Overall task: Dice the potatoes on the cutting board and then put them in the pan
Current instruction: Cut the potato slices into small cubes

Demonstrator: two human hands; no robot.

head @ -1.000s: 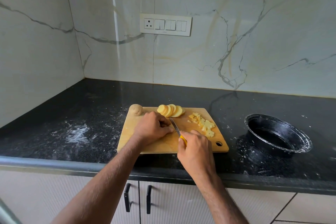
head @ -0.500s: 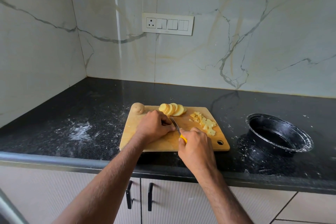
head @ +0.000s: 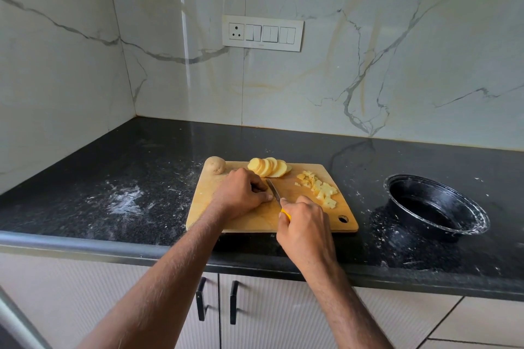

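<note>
Little has moved: right hand grip wraps the knife (blade pointing away), left hand curled beside it.

Knife blade slightly lower by left hand fingertips, w/ cutting.

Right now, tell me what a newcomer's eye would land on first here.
First the two hands over the wooden cutting board: the right hand grips a yellow-handled knife beside the curled left hand. Next, the potato slices fanned at the board's far edge, with the diced pieces to their right. Then the black pan on the dark counter, right of the board.
</note>
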